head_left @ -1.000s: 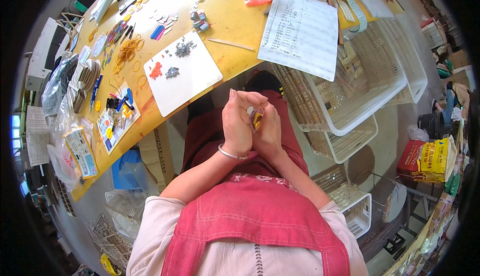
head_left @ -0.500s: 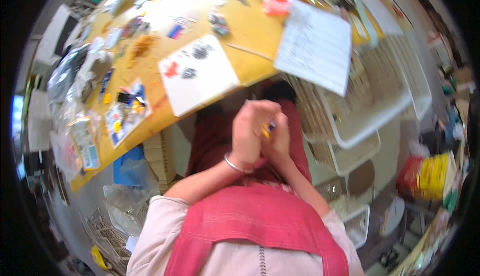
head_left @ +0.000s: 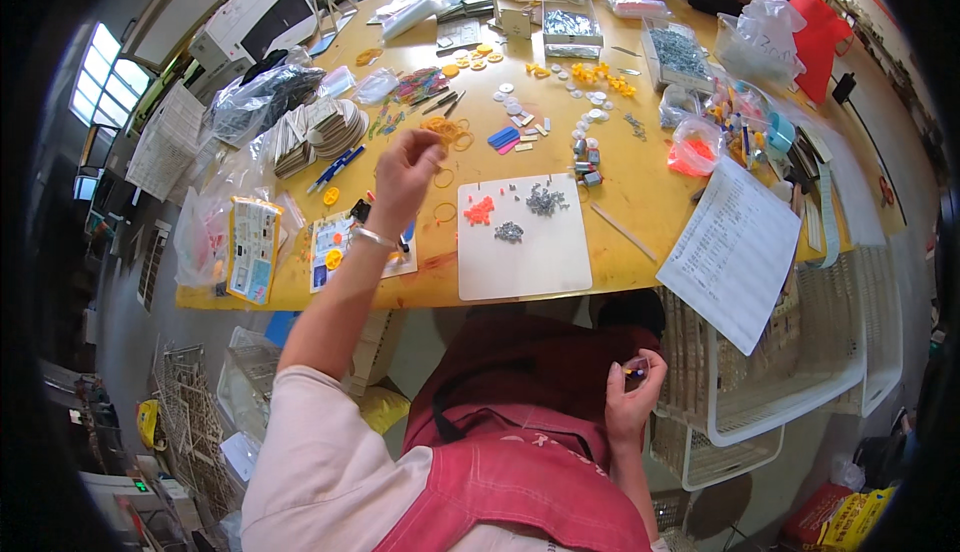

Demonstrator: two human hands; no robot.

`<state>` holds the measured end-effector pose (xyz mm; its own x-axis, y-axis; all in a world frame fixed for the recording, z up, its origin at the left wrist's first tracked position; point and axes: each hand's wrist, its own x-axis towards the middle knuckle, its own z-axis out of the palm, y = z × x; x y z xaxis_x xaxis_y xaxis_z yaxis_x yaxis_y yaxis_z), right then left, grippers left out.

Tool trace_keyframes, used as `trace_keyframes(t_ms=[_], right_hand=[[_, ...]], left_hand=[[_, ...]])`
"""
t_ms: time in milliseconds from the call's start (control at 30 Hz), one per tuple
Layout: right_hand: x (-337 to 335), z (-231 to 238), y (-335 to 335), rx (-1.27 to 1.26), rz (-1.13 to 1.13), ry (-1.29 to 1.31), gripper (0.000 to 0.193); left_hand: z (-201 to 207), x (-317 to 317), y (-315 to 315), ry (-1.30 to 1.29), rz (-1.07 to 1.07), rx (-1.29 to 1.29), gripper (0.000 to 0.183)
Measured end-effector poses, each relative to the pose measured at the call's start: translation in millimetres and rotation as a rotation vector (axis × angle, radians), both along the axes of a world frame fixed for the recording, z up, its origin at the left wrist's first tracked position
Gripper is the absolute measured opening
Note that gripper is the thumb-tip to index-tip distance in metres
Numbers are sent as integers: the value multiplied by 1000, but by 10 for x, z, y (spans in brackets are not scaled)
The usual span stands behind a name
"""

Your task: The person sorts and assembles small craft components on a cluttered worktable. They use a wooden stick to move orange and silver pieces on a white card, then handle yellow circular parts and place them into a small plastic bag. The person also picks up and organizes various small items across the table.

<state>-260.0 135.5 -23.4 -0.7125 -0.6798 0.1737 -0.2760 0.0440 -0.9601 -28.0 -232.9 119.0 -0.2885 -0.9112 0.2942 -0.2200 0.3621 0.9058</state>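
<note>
My left hand (head_left: 408,177) reaches over the table beside a small heap of tan rubber bands (head_left: 450,133). Its fingers are drawn together near the heap, and anything between them is hidden. Low over my lap, my right hand (head_left: 630,404) is closed around a small clear-looking bundle (head_left: 634,367) with dark blue and yellow bits showing. A white board (head_left: 525,270) at the table's front edge carries small orange pieces (head_left: 478,211) and two piles of small grey metal pieces (head_left: 545,201). Left of it, under my left forearm, lies a printed sheet (head_left: 322,270) with yellow wheels and small parts.
A handwritten paper (head_left: 730,252) overhangs the table's right front edge, above white plastic baskets (head_left: 790,402). Blue pens (head_left: 338,168), stacked thin boards (head_left: 320,132), white discs (head_left: 585,132), small motors (head_left: 588,164) and a pale stick (head_left: 622,230) lie about. Boxes of metal parts (head_left: 572,24) stand farther back.
My hands were together over my lap and have parted. The left has moved forward and left to the rubber bands; the right has drawn back to the right. The view has shifted.
</note>
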Motion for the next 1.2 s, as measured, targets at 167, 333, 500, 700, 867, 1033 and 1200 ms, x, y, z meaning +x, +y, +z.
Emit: trace_keyframes(t_ms=[167, 333, 500, 700, 867, 1033, 1200], right_hand=[[-34, -47, -37, 24, -32, -41, 44], [17, -64, -109, 69, -15, -23, 46], [44, -62, -111, 114, -16, -47, 47], [-23, -96, -111, 90, -18, -70, 46], [-14, -110, -102, 86, -12, -78, 45], [-40, -103, -95, -6, 15, -122, 44], [-47, -55, -83, 4, 42, -104, 44]], left_hand=[[-213, -76, -593, -352, -120, -184, 13], [-361, -567, -899, -647, -91, -270, 25], [-409, -773, -1144, -817, -105, -239, 23], [-421, -775, -1213, -782, -204, -174, 22], [-370, -711, -1184, -767, -174, -172, 27], [-214, -665, -1129, -561, -128, 81, 21], [-108, -579, -1059, -499, -88, 94, 15]])
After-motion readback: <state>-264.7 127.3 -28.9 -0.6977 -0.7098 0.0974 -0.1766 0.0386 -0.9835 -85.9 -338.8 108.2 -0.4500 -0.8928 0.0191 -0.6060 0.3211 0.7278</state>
